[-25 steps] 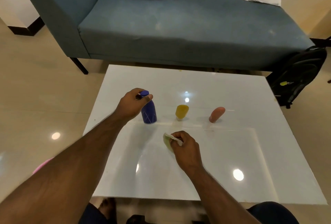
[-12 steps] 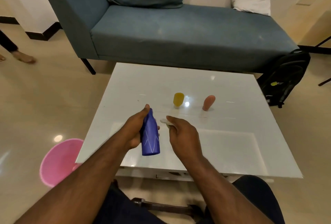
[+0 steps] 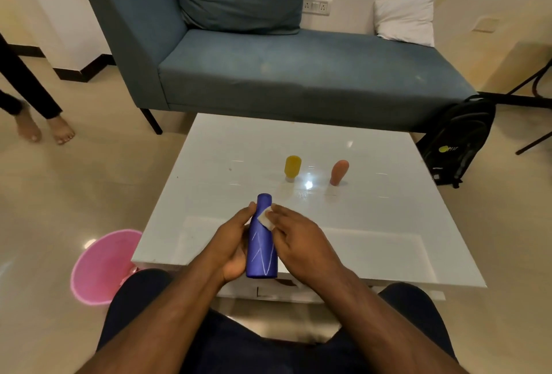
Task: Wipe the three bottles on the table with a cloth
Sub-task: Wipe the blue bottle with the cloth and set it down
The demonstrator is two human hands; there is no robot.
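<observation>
A blue bottle (image 3: 261,251) with thin white lines is held upright above the near edge of the white table (image 3: 388,224). My left hand (image 3: 230,243) grips its left side. My right hand (image 3: 295,242) pinches a small white cloth (image 3: 265,218) against the bottle's neck; most of the cloth is hidden under my fingers. A yellow bottle (image 3: 292,168) and an orange bottle (image 3: 338,172) stand side by side further back on the table, apart from both hands.
A blue sofa (image 3: 298,74) with a white pillow (image 3: 406,16) runs behind the table. A pink bucket (image 3: 101,266) sits on the floor at the left. A black backpack (image 3: 460,140) leans at the right. Another person's bare feet (image 3: 44,128) stand far left.
My left hand lifted the blue bottle off the table and brought it toward me. My right hand carried the cloth up and pressed it on the bottle's neck.
</observation>
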